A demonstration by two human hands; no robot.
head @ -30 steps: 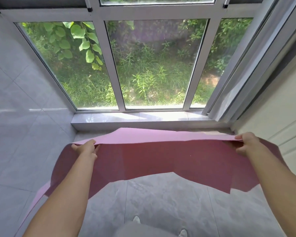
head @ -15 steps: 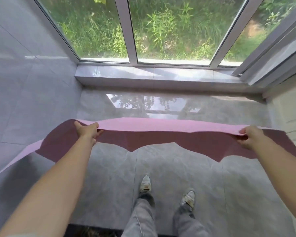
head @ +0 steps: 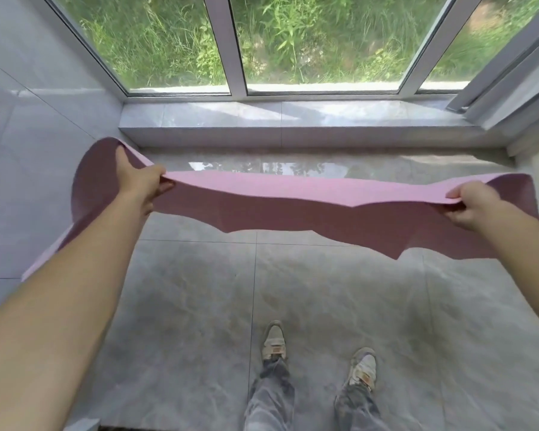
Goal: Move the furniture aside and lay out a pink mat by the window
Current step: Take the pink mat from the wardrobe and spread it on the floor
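A thin pink mat (head: 293, 197) hangs stretched across the view above the grey tiled floor, its far edge held up and the rest sagging toward me. My left hand (head: 140, 181) grips that edge near the left end. My right hand (head: 470, 209) pinches it near the right end. Both ends of the mat curl outward past my hands, and the left end trails down beside my forearm. The window (head: 318, 42) fills the wall ahead, with greenery outside.
A low tiled sill (head: 293, 126) runs under the window. A grey tiled wall (head: 28, 135) closes the left side; a window frame and pale wall stand at right. My feet in pale shoes (head: 273, 340) stand on glossy floor tiles (head: 199, 306).
The view has tilted further down toward the floor. The mat has dropped lower and nearer the floor, and its left end now curls up beside the wall.
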